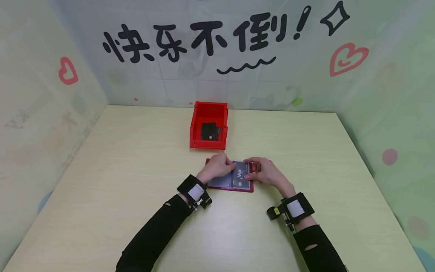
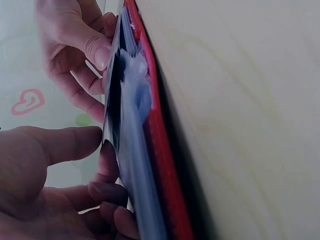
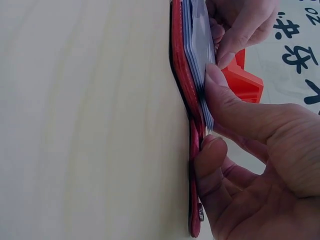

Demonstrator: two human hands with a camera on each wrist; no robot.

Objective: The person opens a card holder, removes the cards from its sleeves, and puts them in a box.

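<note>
While the left hand (image 1: 217,167) pinches the grey Vip card (image 1: 240,177) near its left edge, the right hand (image 1: 267,173) grips the opposite side, thumb on top, fingers curled at the ends of the clear sleeves (image 3: 192,60). Whether the left fingertips have caught film too, I can't tell! Beneath them, the red card holder (image 3: 183,65) lies on the pale worktop (image 1: 102,177), sleeves uppermost, its metal snap (image 3: 201,212) showing in the right wrist view. Delicate stuff: the film looks crinkled from the left wrist, so a crooked push could jam a corner or crease a pocket. Loosen the right grip and the holder might slide. Just beyond sits the red plastic bin (image 1: 208,145), dark cards (image 1: 209,131) inside.
</note>
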